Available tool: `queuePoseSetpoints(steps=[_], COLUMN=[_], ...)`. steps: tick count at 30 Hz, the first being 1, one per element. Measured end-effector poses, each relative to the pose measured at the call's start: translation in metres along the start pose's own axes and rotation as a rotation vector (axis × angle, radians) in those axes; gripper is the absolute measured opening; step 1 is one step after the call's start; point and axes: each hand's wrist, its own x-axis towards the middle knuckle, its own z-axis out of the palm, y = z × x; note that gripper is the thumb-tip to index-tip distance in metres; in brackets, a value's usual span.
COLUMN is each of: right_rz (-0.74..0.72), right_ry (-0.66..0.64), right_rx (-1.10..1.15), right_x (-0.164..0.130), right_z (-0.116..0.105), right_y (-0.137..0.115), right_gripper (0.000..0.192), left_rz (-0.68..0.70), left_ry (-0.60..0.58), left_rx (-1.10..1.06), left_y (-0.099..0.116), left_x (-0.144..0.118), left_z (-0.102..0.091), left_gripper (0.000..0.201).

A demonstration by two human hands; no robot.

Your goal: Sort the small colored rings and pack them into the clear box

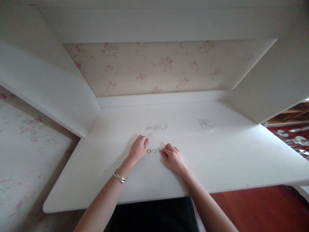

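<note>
Two bare forearms reach in over the bench [217, 167] edge. The left hand [138, 149] rests with fingers curled, holding nothing; the right hand [173, 157] lies flat, fingertips touching a short row of rings [154, 150]. More rings [156, 127] cluster beyond. They look light, stiff, slippery; pinch each by its rim. Open room lies all around
</note>
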Motion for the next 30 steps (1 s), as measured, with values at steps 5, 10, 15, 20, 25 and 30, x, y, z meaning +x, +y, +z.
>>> queuePoseSetpoints(steps=[5,10,15,20,25,30], right_rz=[-0.005,-0.08,-0.104,-0.095,-0.08,-0.043], right_ry=[0.045,0.012,-0.027,-0.024,-0.008,0.046], right_rx=[0.078,0.047,-0.009,-0.011,0.001,0.086], right_x=[0.003,0.009,0.011,0.01,0.008,0.006], right_z=[0.005,0.008,0.008,0.008,0.006,0.006], right_y=[-0.002,-0.006,-0.009,-0.01,-0.011,-0.011], right_gripper=[0.023,0.022,0.023,0.022,0.022,0.024], left_rz=[-0.014,-0.044,-0.026,-0.013,-0.005,-0.008], left_ry=[0.046,0.049,0.051,0.051,0.052,0.039], left_rx=[-0.155,-0.205,-0.206,-0.204,-0.2,-0.189], left_y=[-0.018,-0.022,-0.022,-0.021,-0.02,-0.021], left_x=[-0.013,-0.014,-0.014,-0.015,-0.017,-0.016], left_z=[-0.004,-0.003,-0.003,-0.003,-0.003,-0.004], left_gripper=[0.017,0.018,0.016,0.015,0.014,0.014])
